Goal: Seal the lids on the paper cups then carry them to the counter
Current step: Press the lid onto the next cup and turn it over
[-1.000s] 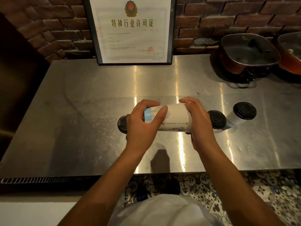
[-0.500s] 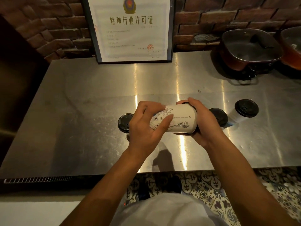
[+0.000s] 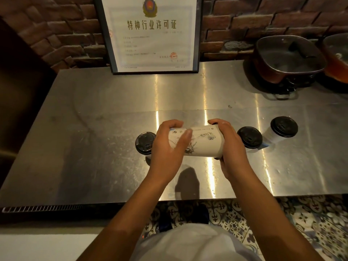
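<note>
Both hands, left hand [image 3: 165, 146] and right hand [image 3: 230, 147], grip a sideways paper cup [image 3: 201, 143]. Three lidded cups [image 3: 249, 137] stand on the steel table [image 3: 94, 129].

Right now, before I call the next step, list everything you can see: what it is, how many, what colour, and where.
White printed paper cup: one, held sideways above the table.
Standing white paper cups with black plastic lids: three; one left, two right.
Stainless steel table: one, grey.
Black-framed certificate: one, white, leaning on the wall at the back.
Square dark-red lidded pan: one, back right.
Orange pan: one, right edge, partly cut off.
Red brick wall: behind the table.
Patterned tile floor: below.
Left hand: grips the cup's left end.
Right hand: grips its right end.
</note>
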The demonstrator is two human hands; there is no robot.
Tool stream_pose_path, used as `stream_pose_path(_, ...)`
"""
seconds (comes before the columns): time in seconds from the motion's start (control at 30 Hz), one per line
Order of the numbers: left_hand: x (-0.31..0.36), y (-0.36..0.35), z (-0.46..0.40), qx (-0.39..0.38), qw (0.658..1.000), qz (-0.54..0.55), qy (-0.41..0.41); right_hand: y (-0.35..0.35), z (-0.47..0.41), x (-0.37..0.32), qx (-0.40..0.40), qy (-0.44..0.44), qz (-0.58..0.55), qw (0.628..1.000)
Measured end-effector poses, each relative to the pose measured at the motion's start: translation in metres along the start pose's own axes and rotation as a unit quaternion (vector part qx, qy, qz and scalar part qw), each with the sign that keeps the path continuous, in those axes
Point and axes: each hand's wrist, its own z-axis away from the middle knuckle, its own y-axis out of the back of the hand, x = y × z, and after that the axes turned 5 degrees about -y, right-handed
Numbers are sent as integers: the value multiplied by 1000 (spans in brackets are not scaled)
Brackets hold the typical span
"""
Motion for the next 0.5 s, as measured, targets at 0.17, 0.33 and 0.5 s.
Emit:
stream_pose_path(0.17, -13, 7, 8, 1, 967, -122, -225, 1, 2, -5, -51, -107, -67, 991)
stream_pose_path(0.33, -9, -5, 8, 85, 966, -121, -212, -3, 5, -1, -13, -50, -44, 998)
stream_pose_path(0.5, 4, -11, 4, 135, 991, -16, 11, -7, 10, 5, 21, 74, 7, 997)
